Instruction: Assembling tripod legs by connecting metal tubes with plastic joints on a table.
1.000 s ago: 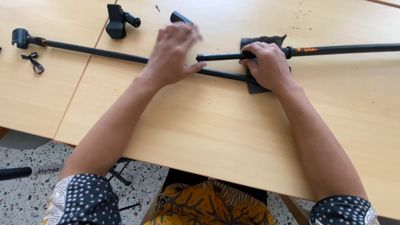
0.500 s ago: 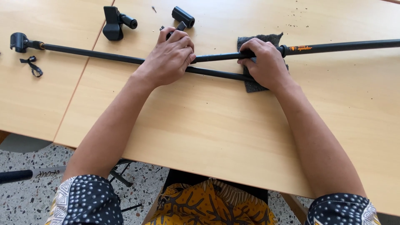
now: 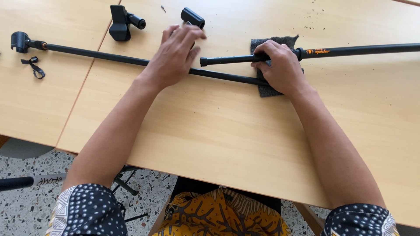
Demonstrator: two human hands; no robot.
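- Rods: two lay on the tabletop, a long thin rod (image 3: 109,57) running from 9 o'clock toward the centre, and a thicker rod (image 3: 350,50) reaching off to 3 o'clock.
- Left hand (image 3: 175,57) had been curled over the thin rod half a second earlier; it had since loosened, fingers spread flat, resting on that rod without gripping.
- Right hand (image 3: 282,65) stayed closed around the thicker rod's narrow end, pressing on the grey cloth (image 3: 267,89).
- I judged the work paused between grips.
- Count: two rods, one cloth, a clamp (image 3: 122,22) and a cap (image 3: 192,17) at 12 o'clock, one tie (image 3: 34,66) at 9 o'clock.
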